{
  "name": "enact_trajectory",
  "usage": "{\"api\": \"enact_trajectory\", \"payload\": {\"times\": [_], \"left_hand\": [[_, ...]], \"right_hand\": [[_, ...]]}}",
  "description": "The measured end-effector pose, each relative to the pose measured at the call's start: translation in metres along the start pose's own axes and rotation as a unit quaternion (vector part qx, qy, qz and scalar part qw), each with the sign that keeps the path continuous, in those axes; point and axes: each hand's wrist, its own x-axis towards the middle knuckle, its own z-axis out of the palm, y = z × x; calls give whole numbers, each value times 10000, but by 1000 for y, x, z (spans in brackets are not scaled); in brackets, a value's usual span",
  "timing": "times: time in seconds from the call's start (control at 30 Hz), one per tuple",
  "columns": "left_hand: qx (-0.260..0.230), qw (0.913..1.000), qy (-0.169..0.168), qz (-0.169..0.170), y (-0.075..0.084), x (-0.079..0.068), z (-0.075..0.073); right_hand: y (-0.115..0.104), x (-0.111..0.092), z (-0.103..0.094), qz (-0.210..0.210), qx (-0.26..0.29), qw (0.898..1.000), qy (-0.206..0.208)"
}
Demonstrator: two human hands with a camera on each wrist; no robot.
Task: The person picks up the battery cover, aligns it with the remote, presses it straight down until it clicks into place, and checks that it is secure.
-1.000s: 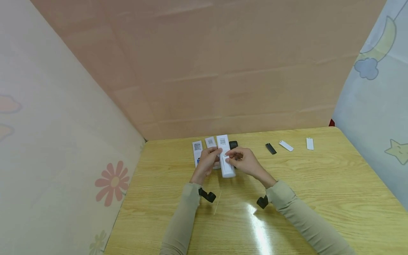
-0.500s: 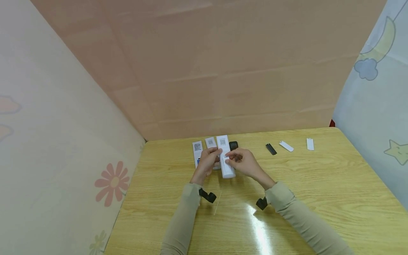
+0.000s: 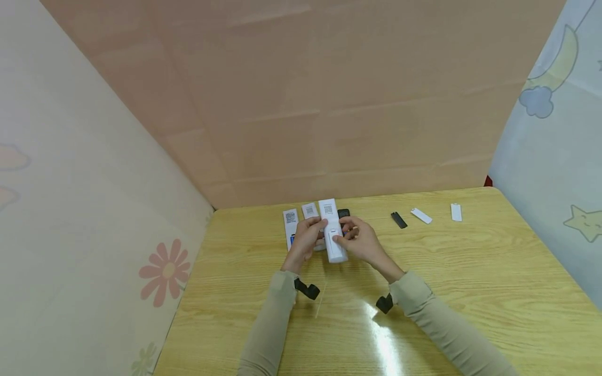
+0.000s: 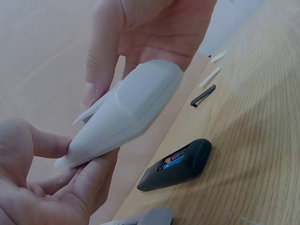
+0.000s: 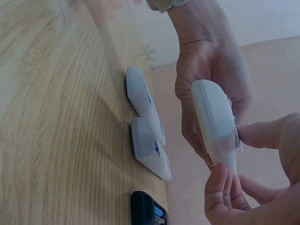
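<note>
I'm gripping the white remote (image 3: 332,221) w/ curled L hand (image 3: 306,237) & R hand (image 3: 362,240), R thumb touching its ajar cover (image 3: 335,247) (3 other covers (image 3: 421,215) off, this one prob. unfinished).

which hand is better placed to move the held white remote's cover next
Probably the right hand: its thumb touches the cover, which stands tilted from the held white remote. The left hand grips the remote's edge, so it seems better suited to steadying it.

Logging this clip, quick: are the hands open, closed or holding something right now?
Left hand: closed, holding the remote.
Right hand: closed at the remote's edge, thumb on its cover.
</note>
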Motion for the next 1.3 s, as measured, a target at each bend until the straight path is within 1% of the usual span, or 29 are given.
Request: {"api": "enact_trajectory", "payload": {"times": [0.23, 0.5, 0.6, 0.73, 0.83, 1.0, 1.13, 1.27, 1.3], "left_hand": [[-19, 10000, 31, -2, 0, 1, 0], [-114, 9999, 52, 17, -1, 1, 0], [-107, 9999, 78, 4, 0, 1, 0], [-91, 9999, 79, 10, 1, 0, 1], [-73, 10000, 54, 22, 1, 0, 0], [-64, 10000, -65, 19, 0, 0, -2], [67, 9999, -108, 24, -1, -1, -4], [238, 9997, -39, 22, 1, -4, -4], [277, 9996, -20, 24, 1, -5, -4]], "right_hand": [[1, -1, 0, 366, 153, 9992, -10], [2, -2, 1, 615, 357, 9974, -98], [0, -2, 2, 824, 497, 9953, -97], [-1, -3, 1, 1113, 721, 9910, -197], [0, -4, 0, 1139, 923, 9885, -360], [1, -6, -4, 1058, 1286, 9844, -560], [-3, -8, -7, 1069, 1345, 9828, -682], [-3, -7, -8, 1130, 1355, 9813, -775], [2, -6, -8, 1147, 1373, 9808, -777]]}}
